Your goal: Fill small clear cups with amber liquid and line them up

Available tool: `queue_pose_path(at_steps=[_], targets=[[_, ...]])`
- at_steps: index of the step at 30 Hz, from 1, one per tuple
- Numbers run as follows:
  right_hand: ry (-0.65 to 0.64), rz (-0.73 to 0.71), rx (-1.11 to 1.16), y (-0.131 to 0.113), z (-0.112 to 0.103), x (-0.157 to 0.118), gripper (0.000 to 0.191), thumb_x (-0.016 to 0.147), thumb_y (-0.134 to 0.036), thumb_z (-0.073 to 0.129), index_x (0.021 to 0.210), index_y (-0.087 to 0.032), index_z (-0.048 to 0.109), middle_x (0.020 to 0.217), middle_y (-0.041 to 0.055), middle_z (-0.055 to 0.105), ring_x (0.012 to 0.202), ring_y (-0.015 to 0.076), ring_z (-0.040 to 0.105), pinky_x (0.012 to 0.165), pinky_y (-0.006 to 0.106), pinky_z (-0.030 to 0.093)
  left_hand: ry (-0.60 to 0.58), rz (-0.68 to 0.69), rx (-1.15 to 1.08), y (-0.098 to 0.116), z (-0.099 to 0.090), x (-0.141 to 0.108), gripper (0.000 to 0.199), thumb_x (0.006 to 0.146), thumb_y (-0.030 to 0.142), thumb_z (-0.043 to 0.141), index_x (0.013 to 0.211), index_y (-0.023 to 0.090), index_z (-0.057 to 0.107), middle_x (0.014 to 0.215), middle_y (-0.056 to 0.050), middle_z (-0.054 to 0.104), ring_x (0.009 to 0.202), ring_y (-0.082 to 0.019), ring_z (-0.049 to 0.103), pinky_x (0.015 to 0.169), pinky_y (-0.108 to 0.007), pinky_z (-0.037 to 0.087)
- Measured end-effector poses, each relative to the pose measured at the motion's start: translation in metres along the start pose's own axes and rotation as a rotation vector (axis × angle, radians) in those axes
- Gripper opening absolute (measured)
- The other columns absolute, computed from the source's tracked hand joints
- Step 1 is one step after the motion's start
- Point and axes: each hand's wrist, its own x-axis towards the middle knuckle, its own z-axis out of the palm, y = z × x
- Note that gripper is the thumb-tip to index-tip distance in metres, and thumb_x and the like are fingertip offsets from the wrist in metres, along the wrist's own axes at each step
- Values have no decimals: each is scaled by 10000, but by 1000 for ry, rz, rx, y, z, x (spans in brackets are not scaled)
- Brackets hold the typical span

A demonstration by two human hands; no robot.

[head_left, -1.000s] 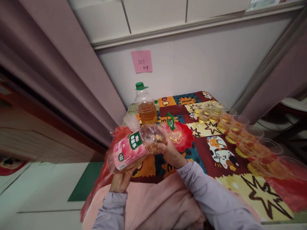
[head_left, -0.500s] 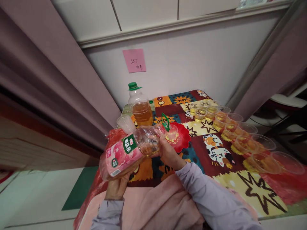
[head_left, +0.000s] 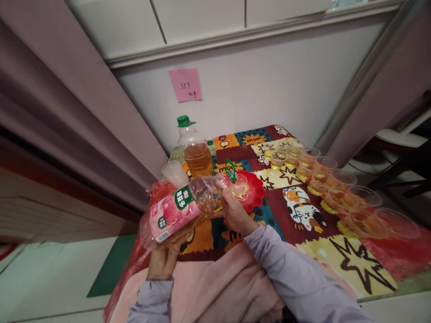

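Across the front of the table, a large clear juice bottle (head_left: 175,217) with a pink label and green patch lies tilted in my hands, its neck pointing right. My left hand (head_left: 164,259) holds it from below near the base. My right hand (head_left: 237,215) is closed around the neck end. Amber liquid and bubbles show toward the neck. Just beyond that end, a clear plastic cup (head_left: 239,185) sits on a red scalloped plate (head_left: 257,190). A green loop handle (head_left: 230,169) stands up by the bottle's neck. The mouth is hard to make out.
A second bottle (head_left: 198,159) of amber liquid with a green cap stands at the back left. Stacked clear cups (head_left: 175,174) lean before it. Several cups of yellow liquid (head_left: 321,179) line the table's right side. A patterned cloth (head_left: 279,224) covers the table.
The bottle's base has risen slightly while both hands keep their hold. Its shoulder now looks more bubbly. The whole view has shifted a little.
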Motion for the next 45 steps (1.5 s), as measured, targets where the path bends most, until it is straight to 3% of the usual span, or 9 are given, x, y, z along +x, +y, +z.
queue_pose_path(at_steps=[3, 9, 14, 20, 24, 29, 36, 42, 45], targets=[[7, 5, 26, 0, 0, 1, 804, 964, -818, 764, 1616, -391, 564, 1631, 89, 663, 1187, 295, 812, 705, 397, 755, 1, -12, -45, 0, -3, 1, 548, 916, 330, 905, 1448, 365, 780, 1543, -94, 788, 1319, -402, 805, 941, -559, 738], [-30, 30, 28, -2, 1, 0, 806, 941, -842, 775, 1571, -371, 599, 1620, 92, 680, 1193, 308, 823, 744, 427, 763, 19, -9, -12, 4, 0, -1, 578, 901, 365, 927, 1457, 390, 769, 1512, -71, 809, 1292, -388, 816, 919, -541, 747], [-27, 29, 42, -2, 1, 0, 752, 969, -836, 743, 1558, -388, 607, 1570, 73, 714, 1178, 300, 825, 740, 428, 758, 19, 5, -62, 4, 5, -3, 474, 904, 389, 909, 1367, 347, 812, 1405, -84, 856, 1122, -353, 865, 774, -444, 755], [-19, 24, 39, -2, 2, 0, 716, 965, -851, 731, 1494, -375, 653, 1486, 65, 764, 1131, 283, 822, 718, 393, 744, 5, 6, -119, 5, 7, -4, 374, 952, 368, 815, 1325, 351, 834, 1306, -81, 888, 1052, -345, 874, 729, -434, 743], [-17, 15, 46, -2, 3, -1, 743, 943, -846, 761, 1510, -381, 637, 1488, 68, 765, 1165, 311, 817, 705, 421, 749, 31, -6, -101, 6, 6, -4, 425, 943, 418, 801, 1364, 369, 824, 1329, -81, 881, 1102, -360, 863, 778, -484, 748], [-29, 37, 61, -1, 0, 2, 698, 982, -852, 707, 1485, -371, 644, 1438, 59, 786, 1140, 286, 828, 754, 431, 754, 73, -5, -35, 8, 10, -5, 459, 928, 465, 800, 1376, 367, 822, 1347, -79, 875, 1177, -368, 840, 876, -535, 741], [-11, 39, 73, 0, -3, 3, 694, 976, -836, 733, 1476, -363, 643, 1465, 62, 783, 1163, 298, 824, 729, 423, 754, 41, 17, -15, 11, 20, -10, 479, 902, 451, 828, 1370, 353, 823, 1412, -87, 853, 1176, -362, 841, 898, -556, 741], [3, 40, 78, -1, -2, 4, 657, 1003, -823, 702, 1477, -371, 654, 1407, 46, 807, 1118, 274, 831, 715, 401, 747, -6, -7, -42, 10, 13, -7, 515, 953, 431, 785, 1466, 388, 778, 1508, -72, 811, 1295, -363, 808, 966, -542, 727], [5, 39, 88, -2, -1, 4, 646, 1009, -800, 706, 1487, -369, 654, 1403, 50, 812, 1133, 283, 831, 705, 391, 746, -30, -16, -80, 9, 7, -4, 492, 959, 419, 780, 1449, 379, 788, 1464, -76, 832, 1249, -350, 831, 933, -512, 737]])
